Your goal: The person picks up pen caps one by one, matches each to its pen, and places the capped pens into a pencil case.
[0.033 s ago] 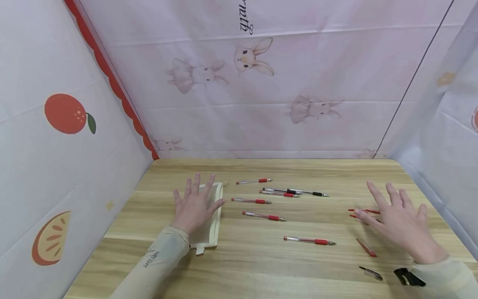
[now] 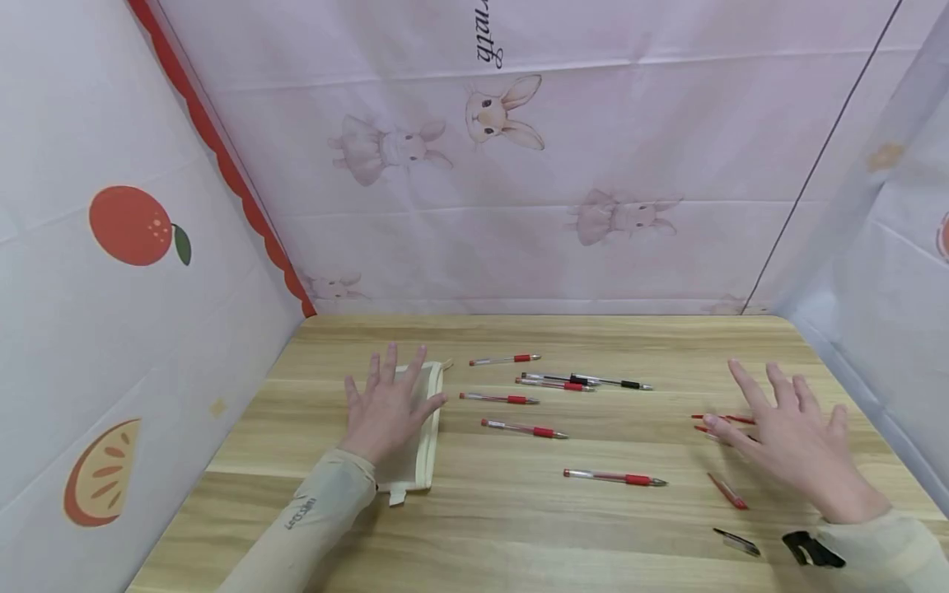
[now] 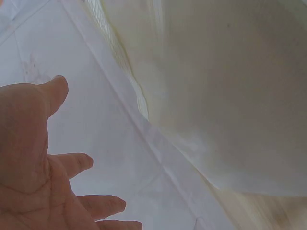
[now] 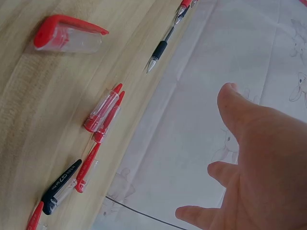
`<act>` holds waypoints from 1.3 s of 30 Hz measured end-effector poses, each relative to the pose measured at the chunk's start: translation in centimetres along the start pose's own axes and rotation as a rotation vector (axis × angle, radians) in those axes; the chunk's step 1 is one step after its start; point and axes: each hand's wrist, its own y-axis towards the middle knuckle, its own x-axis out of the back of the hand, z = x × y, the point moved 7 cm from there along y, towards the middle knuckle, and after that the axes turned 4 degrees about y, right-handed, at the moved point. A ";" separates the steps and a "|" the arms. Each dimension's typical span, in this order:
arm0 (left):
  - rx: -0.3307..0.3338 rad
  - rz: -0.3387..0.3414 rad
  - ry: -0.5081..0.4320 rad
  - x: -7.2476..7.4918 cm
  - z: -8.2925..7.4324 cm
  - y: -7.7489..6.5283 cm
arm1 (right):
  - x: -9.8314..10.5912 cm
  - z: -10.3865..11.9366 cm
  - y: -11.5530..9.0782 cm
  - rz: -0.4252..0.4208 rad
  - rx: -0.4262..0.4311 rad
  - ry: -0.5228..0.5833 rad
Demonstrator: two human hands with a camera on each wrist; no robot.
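Toward the left edge of the bench [image 2: 511, 531], the left hand [image 2: 385, 414], fingers spread apart, hung over a pale pouch [image 2: 408, 467], apparently without contact; near the right edge, the right hand [image 2: 799, 443] splayed above caps [image 2: 731, 496], pens [image 2: 611, 477] lying between.

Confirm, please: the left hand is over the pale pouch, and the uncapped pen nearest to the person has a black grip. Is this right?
Not quite: the head view shows this uncapped pen has a red grip, not black. The left hand is over the pale pouch, as you say.
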 end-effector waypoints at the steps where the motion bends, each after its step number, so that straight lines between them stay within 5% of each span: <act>1: 0.002 0.004 0.000 0.0 0.0 0.0 | 0.0 0.0 0.0 0.002 0.000 0.001; 22: -0.003 0.019 -0.006 1.5 0.0 0.4 | 0.6 -0.5 -0.6 0.032 -0.011 0.035; 39: -0.141 -0.083 -0.005 2.9 -2.3 2.2 | 1.5 -1.6 -1.0 0.010 0.024 0.048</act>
